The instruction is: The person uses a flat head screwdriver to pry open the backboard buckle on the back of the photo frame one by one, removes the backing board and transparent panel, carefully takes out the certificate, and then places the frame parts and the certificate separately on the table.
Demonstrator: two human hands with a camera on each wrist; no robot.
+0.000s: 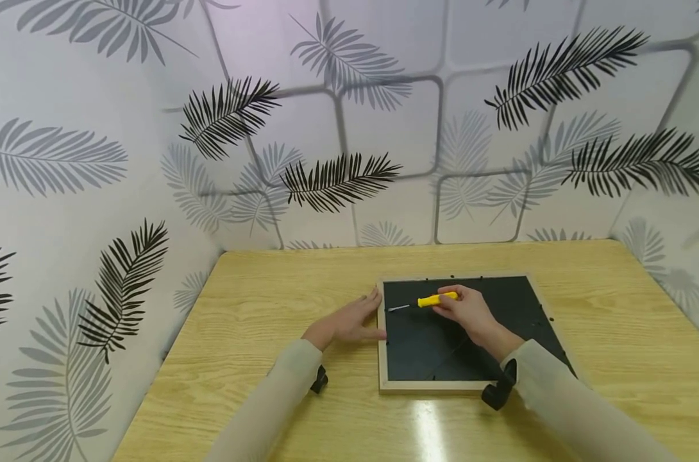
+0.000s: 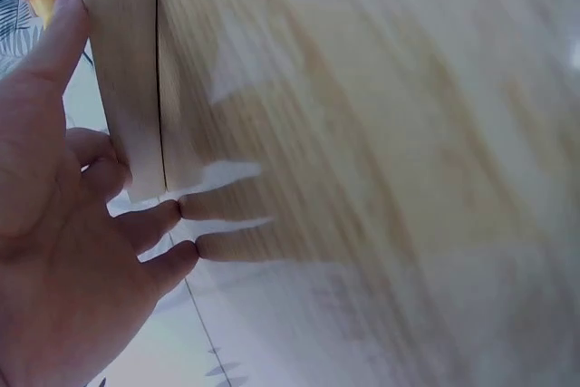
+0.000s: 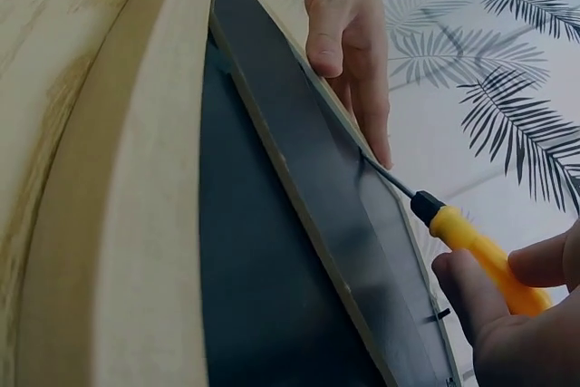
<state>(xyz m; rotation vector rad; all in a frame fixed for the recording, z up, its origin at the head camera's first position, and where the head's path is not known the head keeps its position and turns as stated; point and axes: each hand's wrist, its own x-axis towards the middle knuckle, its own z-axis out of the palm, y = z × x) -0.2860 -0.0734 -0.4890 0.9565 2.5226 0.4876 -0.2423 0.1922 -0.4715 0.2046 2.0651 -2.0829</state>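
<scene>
My right hand holds a screwdriver by its yellow handle, above a wooden frame with a black backing board. The screwdriver's metal shaft points left; in the right wrist view its tip meets the board's border at the frame's far side, close to my left fingers. My left hand rests against the frame's left side, thumb on the rim and fingers spread along the outer edge. In the left wrist view, fingertips of the left hand touch the tabletop beside the frame.
Small dark tabs sit along the frame's inner border. A small dark piece lies just right of the frame. The wood-grain table meets feather-patterned walls at the back and sides. A dark camera band sits on each wrist.
</scene>
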